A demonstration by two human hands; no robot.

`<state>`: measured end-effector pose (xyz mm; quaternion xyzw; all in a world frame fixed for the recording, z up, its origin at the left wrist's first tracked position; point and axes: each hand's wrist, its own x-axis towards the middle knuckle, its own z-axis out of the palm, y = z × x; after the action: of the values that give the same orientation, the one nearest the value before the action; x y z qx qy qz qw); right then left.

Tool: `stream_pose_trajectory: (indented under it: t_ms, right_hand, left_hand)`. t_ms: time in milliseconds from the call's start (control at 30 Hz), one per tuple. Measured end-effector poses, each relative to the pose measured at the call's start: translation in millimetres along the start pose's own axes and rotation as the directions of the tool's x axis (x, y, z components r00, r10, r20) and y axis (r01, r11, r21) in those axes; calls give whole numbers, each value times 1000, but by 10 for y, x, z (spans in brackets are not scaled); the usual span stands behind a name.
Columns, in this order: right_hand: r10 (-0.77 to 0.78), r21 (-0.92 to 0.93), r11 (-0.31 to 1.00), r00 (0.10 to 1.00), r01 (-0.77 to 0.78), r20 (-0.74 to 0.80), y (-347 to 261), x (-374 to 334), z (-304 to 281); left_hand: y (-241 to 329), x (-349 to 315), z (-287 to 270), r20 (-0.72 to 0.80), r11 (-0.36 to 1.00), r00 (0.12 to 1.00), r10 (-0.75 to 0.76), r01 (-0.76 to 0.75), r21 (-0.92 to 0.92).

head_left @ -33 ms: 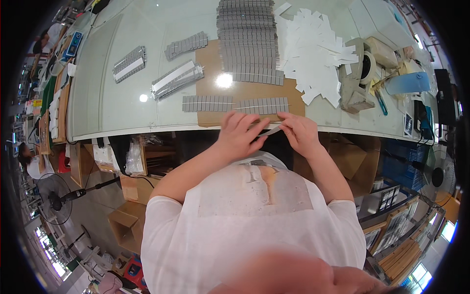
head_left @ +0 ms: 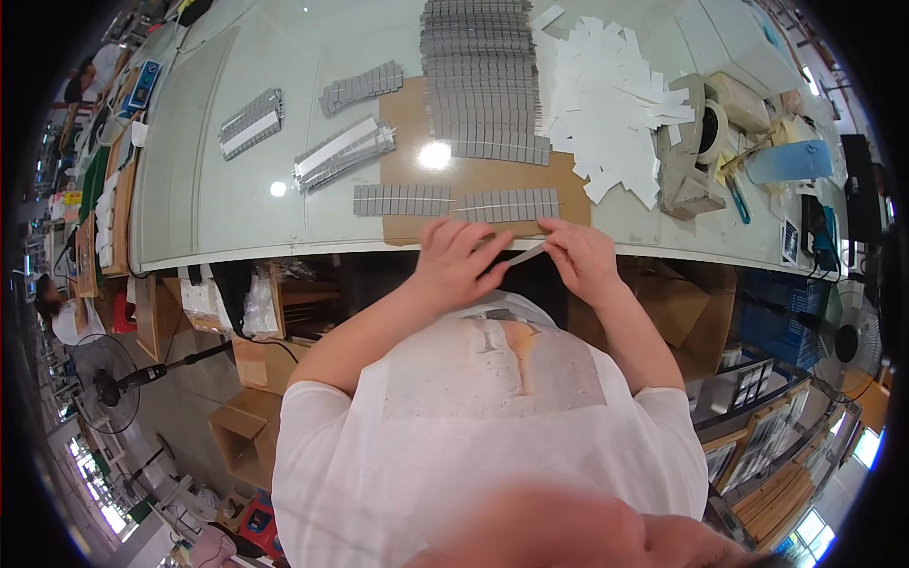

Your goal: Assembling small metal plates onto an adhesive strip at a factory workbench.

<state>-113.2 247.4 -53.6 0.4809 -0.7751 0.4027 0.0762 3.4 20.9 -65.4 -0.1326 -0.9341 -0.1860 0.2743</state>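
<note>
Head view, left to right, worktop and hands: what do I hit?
Leftmost grey bundle → left hand → pale strip → right hand → tape roll → blue container.

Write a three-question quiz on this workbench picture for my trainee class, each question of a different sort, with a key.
1. True or false: the heap of loose white strips lies to the right of the long column of grey segmented strips.
2. Count: how many grey segmented strips lie in the row nearest the hands?
3. Short answer: what does the right hand pinch?

Key:
1. True.
2. Two: a left-hand strip and a right-hand strip.
3. One end of a thin pale strip.
</note>
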Motion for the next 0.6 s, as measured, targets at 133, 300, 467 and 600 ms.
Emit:
stream_pose_trajectory:
  t_ms: [133,300,467,600]
  right_hand:
    - [-7,-22,1000,999,8,33,-32,-14,-6]
    - [-36,-6,999,998,36,52,-101,63,71]
    - [-55,-9,998,996,56,70,-153,139,146]
    - [-62,-1,998,995,63,82,-172,159,179]
  left_hand:
    - [-238,-190,-161,-72,999,997,-1,3,33]
    - [-337,-236,-203,-99,998,995,16,-9,70]
    - [-268,-178,-175,-81,998,997,5,0,66]
    - [-217,-134,-159,-13,996,1000,-9,10,85]
